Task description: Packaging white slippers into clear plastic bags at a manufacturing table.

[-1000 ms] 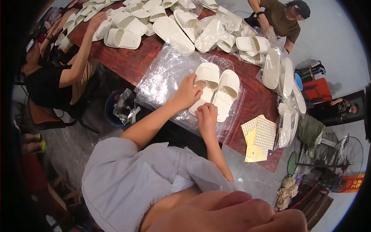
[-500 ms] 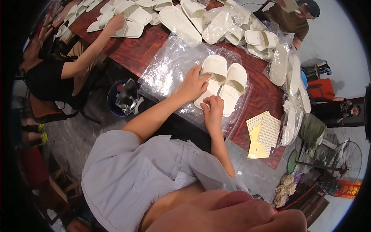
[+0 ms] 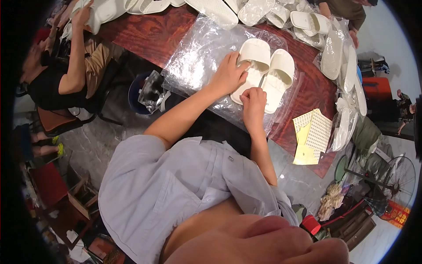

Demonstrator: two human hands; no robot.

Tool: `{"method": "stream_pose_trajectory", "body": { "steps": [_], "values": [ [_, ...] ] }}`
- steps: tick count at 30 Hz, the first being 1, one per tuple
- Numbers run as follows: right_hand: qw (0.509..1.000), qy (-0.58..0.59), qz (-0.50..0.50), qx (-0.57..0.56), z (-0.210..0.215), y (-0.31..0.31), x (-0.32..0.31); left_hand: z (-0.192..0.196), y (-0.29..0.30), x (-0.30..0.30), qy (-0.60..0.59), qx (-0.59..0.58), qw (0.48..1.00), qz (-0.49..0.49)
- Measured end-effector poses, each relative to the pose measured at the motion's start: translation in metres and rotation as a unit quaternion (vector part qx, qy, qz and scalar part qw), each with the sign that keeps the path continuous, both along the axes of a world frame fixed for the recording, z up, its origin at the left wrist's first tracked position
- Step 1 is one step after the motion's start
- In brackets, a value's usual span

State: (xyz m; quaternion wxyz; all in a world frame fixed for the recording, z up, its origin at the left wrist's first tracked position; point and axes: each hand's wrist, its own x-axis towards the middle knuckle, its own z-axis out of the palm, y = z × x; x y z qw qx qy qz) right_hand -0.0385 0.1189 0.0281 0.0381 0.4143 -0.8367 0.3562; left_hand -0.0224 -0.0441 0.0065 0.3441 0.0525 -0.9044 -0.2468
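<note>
Left hand [image 3: 227, 75] lies flat, fingers spread, pressing on the left white slipper [image 3: 251, 66] at upper centre. Right hand [image 3: 253, 100] is curled, fingertips pinched at the heel edge between that slipper and the right white slipper [image 3: 278, 78]; what it pinches is too small to tell. Pair sits side by side, touching, on top of a clear plastic bag [image 3: 198, 57] spread on the red-brown table [image 3: 145, 33]. Judged: pair aligned, not yet inside the bag. Yellow sticker sheets [image 3: 311, 134] lie right of centre. More bagged slippers [image 3: 343, 66] sit upper right.
</note>
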Motion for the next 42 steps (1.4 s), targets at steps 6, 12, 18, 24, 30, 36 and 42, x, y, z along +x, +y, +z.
{"method": "stream_pose_trajectory", "body": {
  "steps": [6,12,18,24,30,36,42],
  "values": [
    [0.999,0.002,0.002,-0.040,-0.001,0.001,0.003,-0.003,-0.001,-0.001,0.000,-0.006,1.000,-0.006],
    [1.000,0.014,-0.002,-0.010,-0.001,0.000,0.002,-0.005,-0.002,0.000,0.010,-0.009,1.000,-0.010],
    [0.969,-0.213,0.066,-0.104,0.008,0.015,-0.009,-0.009,-0.003,-0.001,0.014,-0.027,1.000,-0.001],
    [0.873,-0.425,0.009,-0.239,0.002,0.029,-0.028,-0.007,-0.005,-0.002,0.014,-0.036,0.999,-0.001],
    [0.970,-0.233,0.019,-0.067,0.008,0.014,-0.017,-0.012,-0.005,-0.004,0.017,-0.038,0.999,0.007],
    [0.997,-0.062,-0.021,-0.036,0.004,0.004,-0.004,-0.011,-0.004,-0.005,0.015,-0.034,0.999,0.005],
    [0.986,-0.150,-0.031,-0.072,0.013,0.007,-0.012,-0.006,-0.006,-0.002,0.006,-0.032,0.999,0.002]
  ]
}}
